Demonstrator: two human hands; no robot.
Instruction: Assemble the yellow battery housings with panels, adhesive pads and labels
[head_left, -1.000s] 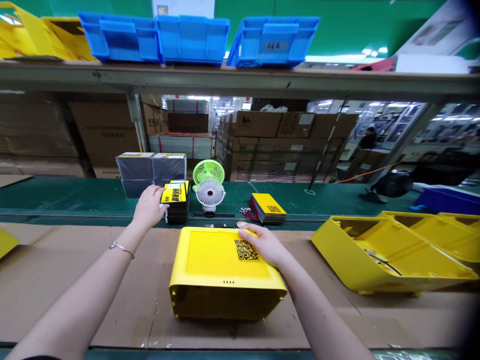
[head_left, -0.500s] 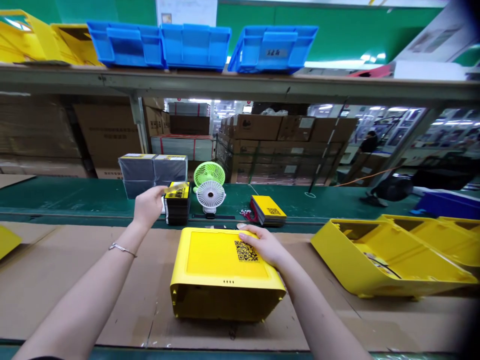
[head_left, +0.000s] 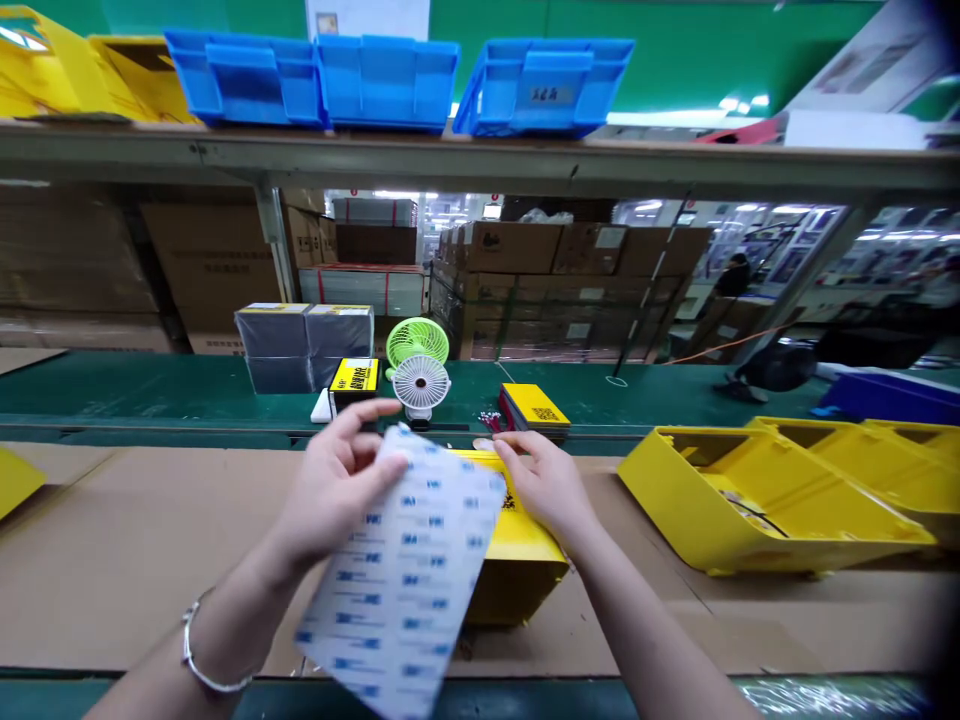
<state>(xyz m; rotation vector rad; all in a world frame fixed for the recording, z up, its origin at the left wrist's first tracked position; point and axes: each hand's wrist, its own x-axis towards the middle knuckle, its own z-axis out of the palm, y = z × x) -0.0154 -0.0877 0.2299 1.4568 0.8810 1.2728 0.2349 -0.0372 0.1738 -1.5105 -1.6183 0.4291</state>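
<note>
My left hand (head_left: pixel 330 490) pinches a white adhesive sheet (head_left: pixel 409 580) between thumb and fingers, and its index finger is stretched out. Rows of blue "3M" print cover the side of the sheet facing me. It hangs tilted in front of a yellow plastic casing (head_left: pixel 536 545), hiding most of it. My right hand (head_left: pixel 547 490) lies on the casing's far right part, fingers bent at the back edge; the fingertips are close to the sheet's upper right corner. Part of a QR code on the casing's top shows beside them.
Behind stand a stack of yellow-and-black labels (head_left: pixel 357 376), a white fan (head_left: pixel 421 385), a green fan (head_left: pixel 412 340) and a yellow-topped stack (head_left: pixel 540 403). Open yellow casings (head_left: pixel 780 545) lie right on the cardboard (head_left: pixel 150 560). Blue bins (head_left: pixel 544 90) line the overhead shelf.
My left hand has come from the label stack towards me, bringing the sheet over the casing with its printed backing turned to view. My right hand stays at the casing, fingers more bent.
</note>
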